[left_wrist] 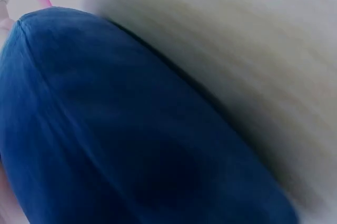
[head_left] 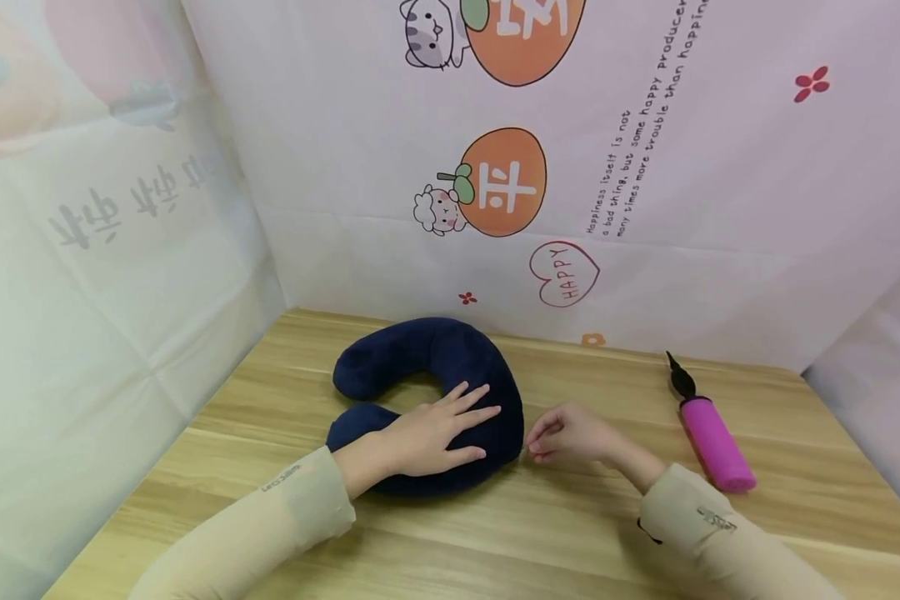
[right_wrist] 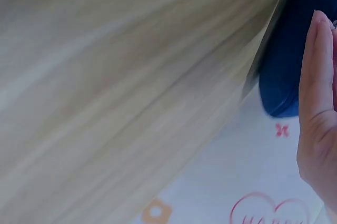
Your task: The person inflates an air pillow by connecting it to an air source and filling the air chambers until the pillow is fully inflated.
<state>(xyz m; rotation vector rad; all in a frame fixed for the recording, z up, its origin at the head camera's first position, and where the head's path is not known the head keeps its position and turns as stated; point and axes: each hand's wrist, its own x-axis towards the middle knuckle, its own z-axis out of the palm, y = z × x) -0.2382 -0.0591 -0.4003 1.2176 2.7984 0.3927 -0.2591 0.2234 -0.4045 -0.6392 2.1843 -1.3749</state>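
Note:
A navy U-shaped neck pillow (head_left: 487, 358) lies on the wooden table, its opening toward the left. My left hand (head_left: 438, 429) rests on top of it with the fingers spread. At the pillow's right edge, my right hand (head_left: 570, 433) pinches a small shiny zipper pull (head_left: 524, 451) between thumb and fingertips. In the right wrist view the fingers of the right hand (right_wrist: 318, 87) stand beside the pillow (right_wrist: 281, 87), and most of the pull is hidden. Dark blue pillow fabric (left_wrist: 105, 108) with a seam fills much of the left wrist view.
To the right of my right hand lies a pink hand pump (head_left: 718, 446) with a black nozzle. The wooden tabletop (head_left: 435, 550) meets a printed white cloth backdrop (head_left: 345, 208) behind the pillow. Another cloth wall (head_left: 120, 333) stands on the left.

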